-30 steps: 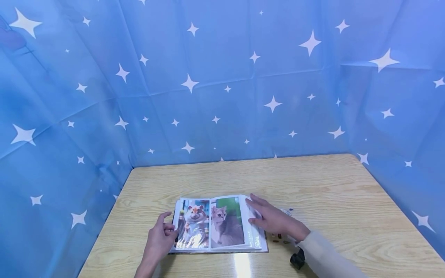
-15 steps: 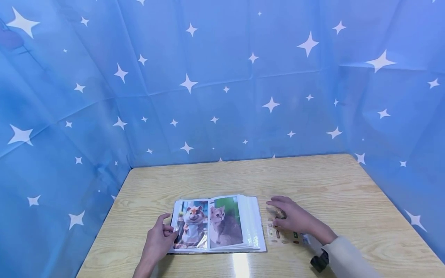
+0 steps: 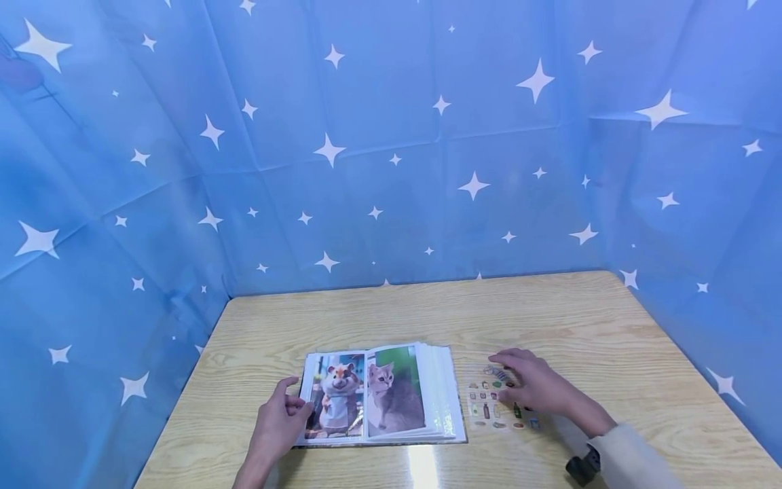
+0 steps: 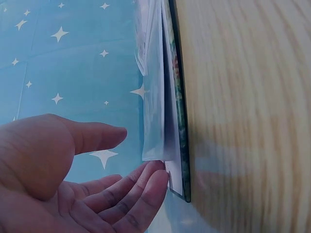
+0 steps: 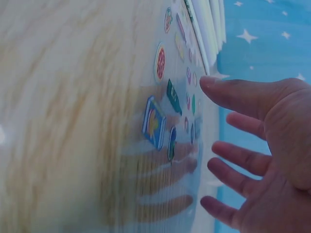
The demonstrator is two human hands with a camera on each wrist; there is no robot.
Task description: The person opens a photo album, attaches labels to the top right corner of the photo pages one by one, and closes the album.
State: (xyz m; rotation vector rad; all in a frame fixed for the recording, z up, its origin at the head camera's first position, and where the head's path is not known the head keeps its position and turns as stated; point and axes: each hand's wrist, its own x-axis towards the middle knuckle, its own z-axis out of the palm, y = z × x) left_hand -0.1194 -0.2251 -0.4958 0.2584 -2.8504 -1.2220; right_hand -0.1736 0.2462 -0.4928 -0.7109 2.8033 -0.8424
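Observation:
A photo album [image 3: 449,401] lies open on the table, with a hamster picture [image 3: 338,397] on its left page and a cat picture [image 3: 397,401] on its right. My left hand [image 3: 276,424] is at the album's left edge. In the left wrist view its loosely bent fingertips [image 4: 158,179] touch the page edges, with the thumb apart. My right hand [image 3: 540,386] hovers over a clear sticker sheet [image 3: 487,418] to the right of the album. The right wrist view shows its fingers spread, holding nothing, just off the sheet. Part of the sheet is hidden under this hand.
The wood-grain table [image 3: 342,319] extends behind the album and to both sides. A blue curtain [image 3: 391,204] with white stars hangs along its back and sides. A black wrist device [image 3: 583,467] is at my right sleeve.
My right hand has left the album's right page edges and moved right, over the sticker sheet, uncovering more of it. The left hand has stayed at the album's left edge.

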